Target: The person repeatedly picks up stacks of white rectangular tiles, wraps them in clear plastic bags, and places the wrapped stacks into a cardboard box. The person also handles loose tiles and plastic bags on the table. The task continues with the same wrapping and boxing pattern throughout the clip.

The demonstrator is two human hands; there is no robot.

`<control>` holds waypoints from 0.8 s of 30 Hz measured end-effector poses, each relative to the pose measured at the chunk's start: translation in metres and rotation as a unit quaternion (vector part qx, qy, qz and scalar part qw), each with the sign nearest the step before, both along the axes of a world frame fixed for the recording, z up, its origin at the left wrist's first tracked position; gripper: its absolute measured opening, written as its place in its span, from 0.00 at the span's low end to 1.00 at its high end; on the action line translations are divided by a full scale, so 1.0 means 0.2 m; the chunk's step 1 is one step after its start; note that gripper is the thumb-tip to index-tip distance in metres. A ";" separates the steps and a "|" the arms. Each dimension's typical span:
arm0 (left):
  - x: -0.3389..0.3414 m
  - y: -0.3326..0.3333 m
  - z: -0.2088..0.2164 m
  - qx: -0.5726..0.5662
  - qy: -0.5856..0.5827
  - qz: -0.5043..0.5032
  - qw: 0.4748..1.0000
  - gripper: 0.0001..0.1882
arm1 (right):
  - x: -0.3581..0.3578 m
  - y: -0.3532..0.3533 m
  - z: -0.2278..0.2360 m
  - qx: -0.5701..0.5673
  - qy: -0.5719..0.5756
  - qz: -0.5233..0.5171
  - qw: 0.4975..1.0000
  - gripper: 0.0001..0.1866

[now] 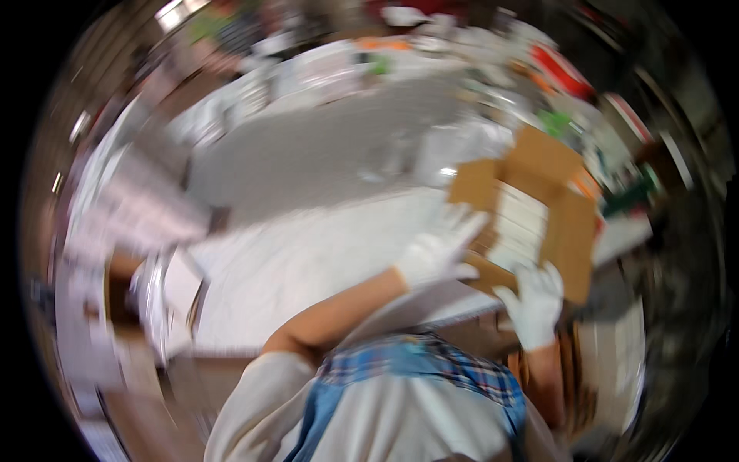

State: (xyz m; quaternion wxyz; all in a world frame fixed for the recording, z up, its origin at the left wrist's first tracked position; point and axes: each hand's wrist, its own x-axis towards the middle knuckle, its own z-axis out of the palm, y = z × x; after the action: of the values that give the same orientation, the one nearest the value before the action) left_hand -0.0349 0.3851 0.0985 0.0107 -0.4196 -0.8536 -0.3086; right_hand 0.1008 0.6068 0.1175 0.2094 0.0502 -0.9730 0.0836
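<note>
On the right side of the table stands an open cardboard box [567,239] with its flaps spread outward. Inside it several white items [522,223], flat-sided like small boxes, sit in a row. My left hand [440,248], in a white glove, is at the box's left side with its fingers stretched out near the flap. My right hand [535,302], gloved too, lies at the box's near edge, fingers and thumb apart. Motion blur hides whether either hand presses on the cardboard.
A white sheet [308,269] covers the near tabletop, with a grey surface [308,154] beyond. Clear plastic bags [450,154] lie behind the box. Stacked pale packages [135,208] stand at left. Folded cardboard [581,377] leans below the table at right. A red-and-white package [562,69] lies far right.
</note>
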 end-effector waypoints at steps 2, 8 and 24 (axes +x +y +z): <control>0.02 0.00 0.05 0.063 0.005 0.008 0.998 0.56 | 0.03 -0.02 0.08 -0.012 -0.016 0.008 1.000 0.28; 0.06 -0.31 0.00 0.195 0.053 0.159 0.966 0.48 | 0.08 -0.23 0.13 -0.018 0.111 0.052 0.992 0.18; 0.41 -2.87 -0.32 0.059 0.084 0.807 0.582 0.38 | -0.06 -1.19 -0.05 -0.199 -0.034 0.289 0.936 0.10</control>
State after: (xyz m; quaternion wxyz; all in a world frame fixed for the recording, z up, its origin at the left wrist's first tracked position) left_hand 0.0473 -0.1896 0.0345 0.3515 0.4193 -0.8161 -0.1860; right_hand 0.0893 0.3696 0.1074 0.1486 0.2841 -0.8865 0.3337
